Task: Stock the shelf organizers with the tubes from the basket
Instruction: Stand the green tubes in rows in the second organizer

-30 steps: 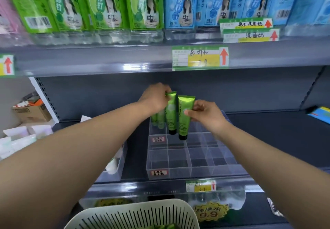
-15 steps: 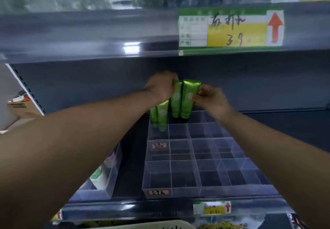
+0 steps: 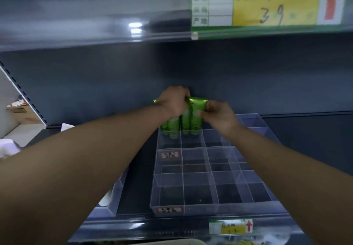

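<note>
Several green tubes (image 3: 174, 126) stand upright in the back row of a clear divided organizer (image 3: 198, 187) on the dark shelf. My left hand (image 3: 172, 101) grips the top of one tube at the back. My right hand (image 3: 217, 115) pinches the top of another green tube (image 3: 196, 111) just to its right, its lower end down in a back compartment. The two hands almost touch. The front rows of compartments hold nothing. Only a sliver of the basket rim (image 3: 168, 243) shows at the bottom edge.
The upper shelf's front edge with a yellow price tag (image 3: 267, 4) hangs close overhead. A second clear bin (image 3: 112, 201) sits left of the organizer. Cardboard boxes (image 3: 21, 109) lie far left beyond the shelf upright. A small price label (image 3: 231, 227) marks the lower shelf edge.
The camera has moved closer and lower into the shelf. Both hands have pushed deeper and lowered their tubes into the back row of the organizer.
</note>
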